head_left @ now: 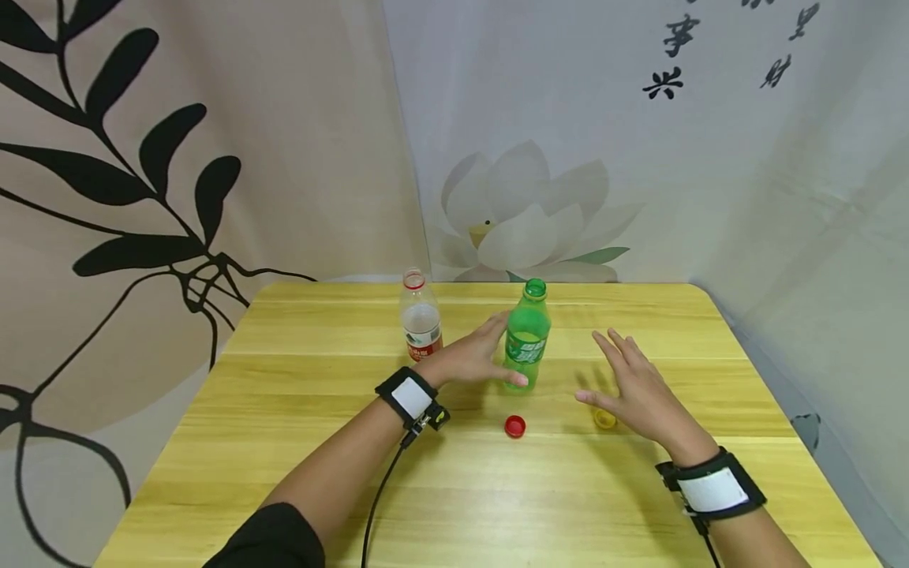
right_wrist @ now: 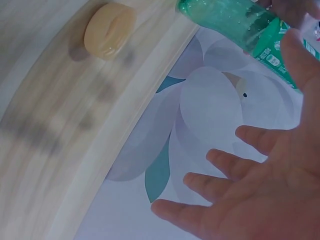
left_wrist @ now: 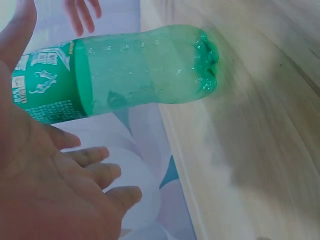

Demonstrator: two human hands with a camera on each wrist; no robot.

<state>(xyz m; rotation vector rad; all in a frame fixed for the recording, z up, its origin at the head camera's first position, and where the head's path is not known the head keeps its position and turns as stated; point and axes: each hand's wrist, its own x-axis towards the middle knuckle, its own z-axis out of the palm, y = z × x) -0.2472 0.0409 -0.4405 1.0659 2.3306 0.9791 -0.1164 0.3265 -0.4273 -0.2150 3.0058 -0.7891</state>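
Note:
An uncapped green plastic bottle [head_left: 528, 335] with a green label stands upright on the table. My left hand [head_left: 474, 353] is at its left side, thumb and fingers spread around it. In the left wrist view the fingers [left_wrist: 95, 157] are extended and do not wrap the green bottle [left_wrist: 145, 67]. My right hand [head_left: 634, 390] hovers farther right, fingers spread, holding nothing. Beneath it a yellow cap [head_left: 605, 419] lies on the table, partly hidden by the hand in the head view; the right wrist view shows the yellow cap [right_wrist: 109, 31] whole.
A clear bottle [head_left: 421, 315] with a red neck ring and no cap stands behind my left wrist, its lower part partly covered. A red cap [head_left: 514, 427] lies in front of the green bottle. The wooden table [head_left: 511, 505] ends at a printed curtain [head_left: 540, 95].

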